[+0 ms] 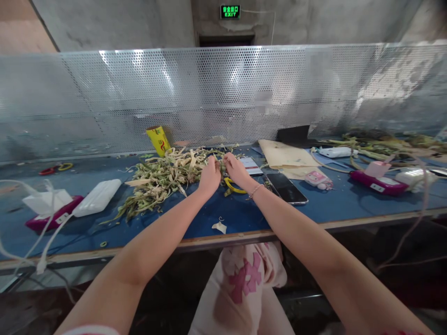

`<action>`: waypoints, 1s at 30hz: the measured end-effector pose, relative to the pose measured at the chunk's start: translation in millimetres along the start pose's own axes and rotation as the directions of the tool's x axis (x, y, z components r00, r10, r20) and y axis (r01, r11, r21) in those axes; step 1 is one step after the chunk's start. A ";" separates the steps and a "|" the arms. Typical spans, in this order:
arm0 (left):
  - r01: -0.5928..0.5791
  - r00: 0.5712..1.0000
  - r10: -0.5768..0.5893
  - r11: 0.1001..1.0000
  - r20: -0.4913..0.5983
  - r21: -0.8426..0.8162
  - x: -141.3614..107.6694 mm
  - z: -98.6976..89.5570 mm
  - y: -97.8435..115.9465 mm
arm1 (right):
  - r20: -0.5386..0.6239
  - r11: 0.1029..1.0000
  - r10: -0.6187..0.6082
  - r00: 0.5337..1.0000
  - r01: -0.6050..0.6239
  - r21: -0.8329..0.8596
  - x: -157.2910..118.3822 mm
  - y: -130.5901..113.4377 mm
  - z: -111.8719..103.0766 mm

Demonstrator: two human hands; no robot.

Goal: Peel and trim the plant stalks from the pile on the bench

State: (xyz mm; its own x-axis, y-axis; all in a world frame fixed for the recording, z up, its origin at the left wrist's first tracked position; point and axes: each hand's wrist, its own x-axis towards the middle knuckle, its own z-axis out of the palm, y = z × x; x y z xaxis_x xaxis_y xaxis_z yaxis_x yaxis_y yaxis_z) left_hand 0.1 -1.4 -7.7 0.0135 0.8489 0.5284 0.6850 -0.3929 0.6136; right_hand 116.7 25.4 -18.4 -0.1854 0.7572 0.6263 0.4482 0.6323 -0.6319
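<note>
- Shows two bare hands above one table (244, 214): left hand (210, 177) and right hand (237, 172), very near each other.
- Counts one large heap of plants (167, 179), spread left of the grip and reaching right up to the left hand; counts one more heap (373, 139) well off to the right, at the far side.
- Counts two phones: a lit phone (252, 165) just right of the right hand, a dark phone (286, 188) to the right of the right wrist.
- Adds one yellow loop (234, 187) just under the right hand, and one pale scrap (220, 226) on the near side of both hands.
- Adds one yellow pack (159, 139) beyond the heap, left of the grip; one brown sheet (288, 156) right of the grip; one pink case (318, 179) farther right.
- Includes two purple strips, one (66, 216) well left of the grip, one (379, 184) well right.
- Curls left fingers toward the thumb, at the heap's right edge.
- Curls right fingers likewise, pointing toward the left hand.
- Cannot tell, for either hand, fingertips pressed together from fingertips pinching a stem: too small.
- Stretches both forearms forward, converging from the lower corners; wears one bracelet (256, 190) on the right wrist.
</note>
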 end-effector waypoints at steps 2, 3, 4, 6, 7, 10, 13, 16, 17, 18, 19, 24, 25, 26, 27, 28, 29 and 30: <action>0.000 1.000 -0.001 0.998 -0.031 -0.057 -1.0 0.7 0.8 | 0.001 1.000 0.008 1.000 -0.008 0.012 -0.5 0.0 0.2; 0.007 0.999 -0.011 0.996 -0.046 -0.093 -1.6 1.1 1.7 | -0.005 1.000 0.009 1.000 -0.009 0.009 -0.9 -0.4 0.3; 0.021 0.998 -0.029 0.991 -0.054 -0.133 -2.2 1.6 2.7 | -0.016 1.000 0.006 1.000 -0.006 0.001 -1.5 -1.1 0.5; 0.066 0.996 -0.077 0.974 -0.041 -0.219 -3.3 2.5 4.9 | -0.027 1.000 -0.014 1.000 0.013 -0.020 -3.0 -3.2 0.8; 0.093 0.995 -0.102 0.963 -0.020 -0.254 -3.7 3.0 5.7 | -0.024 0.999 -0.026 0.999 0.025 -0.031 -3.9 -4.4 0.9; 0.154 0.988 -0.153 0.940 0.028 -0.305 -3.8 5.0 5.0 | 0.013 0.997 -0.052 0.999 0.053 -0.062 -6.3 -7.8 0.7; 0.144 0.989 -0.149 0.939 0.007 -0.312 -1.7 8.3 -0.9 | 0.052 0.992 -0.065 0.997 0.070 -0.105 -7.8 -9.9 -0.2; 0.152 0.986 -0.167 0.928 -0.015 -0.341 1.0 12.9 -7.0 | 0.079 0.988 -0.075 0.994 0.084 -0.130 -7.9 -10.5 -0.3; 0.167 0.982 -0.186 0.915 -0.016 -0.368 1.7 14.2 -7.9 | 0.084 0.988 -0.076 0.994 0.087 -0.130 -7.8 -10.4 0.1; 0.190 0.977 -0.211 0.896 -0.008 -0.402 2.2 15.3 -8.0 | 0.085 0.988 -0.079 0.993 0.090 -0.127 -7.5 -10.3 0.5; 0.215 0.972 -0.236 0.872 0.006 -0.439 2.4 15.9 -7.5 | 0.087 0.988 -0.082 0.993 0.093 -0.125 -7.1 -10.0 1.1; 0.271 0.956 -0.286 0.779 0.065 -0.566 1.7 14.6 -0.8 | 0.096 0.984 -0.083 0.992 0.097 -0.149 -6.2 -9.0 3.1; 0.272 0.955 -0.287 0.766 0.069 -0.582 1.6 14.3 0.1 | 0.097 0.983 -0.085 0.992 0.099 -0.156 -6.4 -8.9 3.1; 0.278 0.954 -0.290 0.752 0.078 -0.598 1.5 14.4 0.6 | 0.096 0.982 -0.087 0.992 0.102 -0.161 -6.6 -8.9 3.0; 0.286 0.951 -0.295 0.738 0.090 -0.611 1.6 14.8 0.6 | 0.099 0.981 -0.091 0.991 0.106 -0.162 -6.9 -8.9 2.7; 0.295 0.949 -0.299 0.725 0.102 -0.622 2.0 15.5 0.1 | 0.105 0.981 -0.092 0.990 0.108 -0.160 -7.1 -8.9 2.4; 0.305 0.946 -0.303 0.713 0.115 -0.632 2.6 16.6 -0.8 | 0.114 0.982 -0.090 0.989 0.107 -0.157 -7.3 -8.8 2.1; 0.316 0.943 -0.308 0.702 0.127 -0.638 3.4 17.7 -1.9 | 0.124 0.982 -0.085 0.989 0.104 -0.155 -7.2 -8.5 1.7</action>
State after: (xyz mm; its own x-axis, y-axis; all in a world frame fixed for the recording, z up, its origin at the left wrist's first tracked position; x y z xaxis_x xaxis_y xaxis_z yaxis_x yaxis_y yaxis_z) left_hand 11.8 8.5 -17.5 -0.1057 0.9664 0.2342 0.0199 -0.2334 0.9722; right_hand 112.7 14.8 -18.3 -0.3301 0.7153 0.6160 0.5566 0.6745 -0.4851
